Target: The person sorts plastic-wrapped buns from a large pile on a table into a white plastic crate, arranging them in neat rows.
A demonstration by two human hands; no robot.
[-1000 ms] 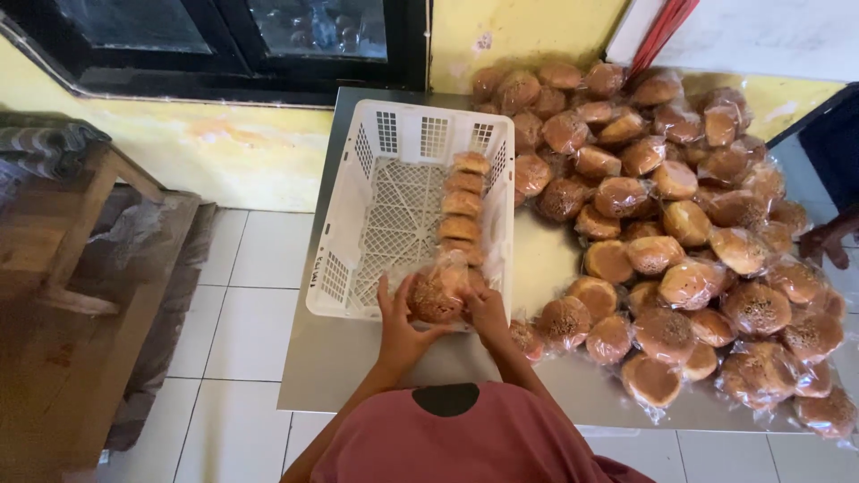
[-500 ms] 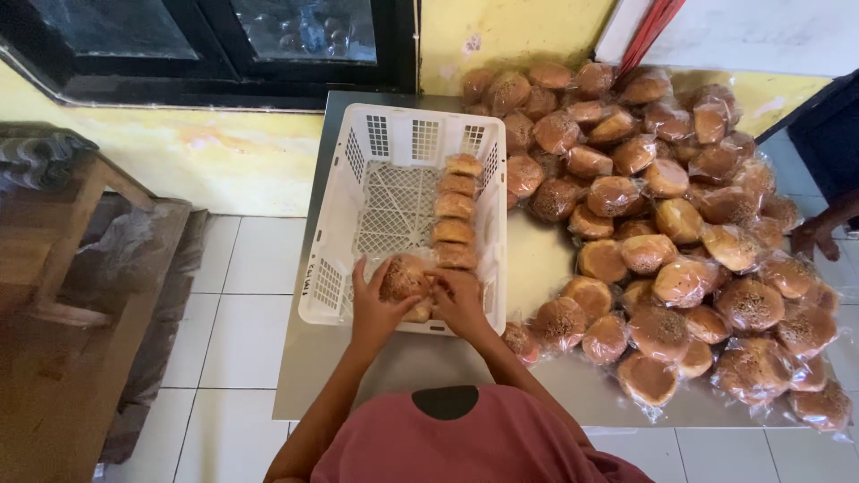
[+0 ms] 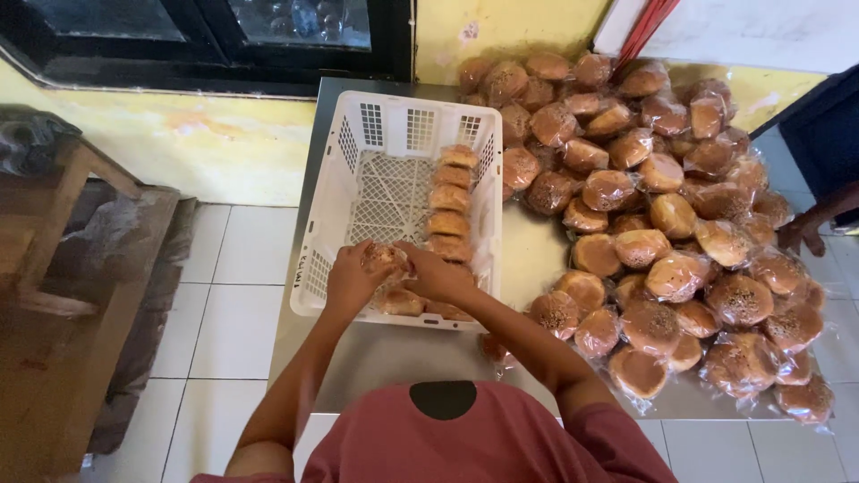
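A wrapped bun (image 3: 386,258) sits between both hands, low over the near end of the white plastic crate (image 3: 340,192). The left hand (image 3: 353,282) cups it from its side and the right hand (image 3: 438,273) closes on it from the other, both grasping the bun. The step in hand looks like setting it into the crate. Just beyond the right hand a row of buns (image 3: 447,206) lines the crate's right wall; a few more lie under the hands. Placing it neatly seems to call for lowering it beside those. Well to the right, a heap of bagged buns (image 3: 662,215) covers the steel table (image 3: 394,358).
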